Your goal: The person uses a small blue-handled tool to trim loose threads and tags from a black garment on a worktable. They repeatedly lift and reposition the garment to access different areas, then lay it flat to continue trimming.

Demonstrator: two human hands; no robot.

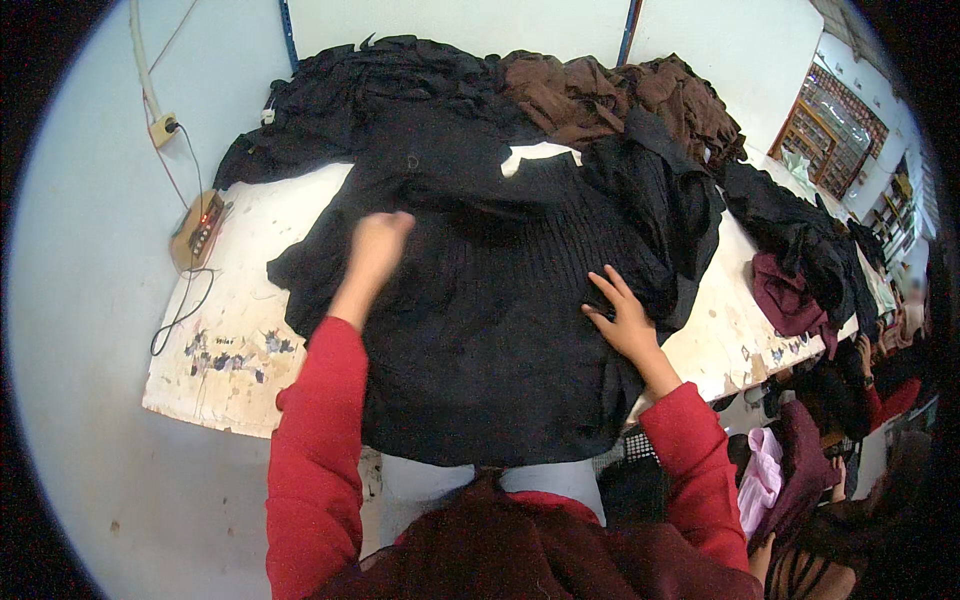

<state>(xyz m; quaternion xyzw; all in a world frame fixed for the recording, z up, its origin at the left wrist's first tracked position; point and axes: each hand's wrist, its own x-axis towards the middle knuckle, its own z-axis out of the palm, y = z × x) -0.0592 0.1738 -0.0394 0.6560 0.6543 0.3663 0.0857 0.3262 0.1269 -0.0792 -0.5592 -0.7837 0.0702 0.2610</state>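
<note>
A black garment (480, 330) with narrow pleats or tucks down its front lies spread across the near part of the white table, its lower edge by my body. Over its left side, my left hand (378, 245) is closed, fingers curled and slightly smeared by motion; whether anything is pinched in them is hidden. On the right side of the cloth my right hand (628, 318) rests with its fingers spread and nothing held. Beyond it, a sleeve-like part of black cloth (665, 215) is bunched up.
Piles of black clothes (400, 85) and brown clothes (600, 95) line the table's back. More black cloth (800, 225) and a maroon piece (790, 295) lie at the right. A corded power strip (198, 230) sits at the left edge. Other people (880, 390) are at the right.
</note>
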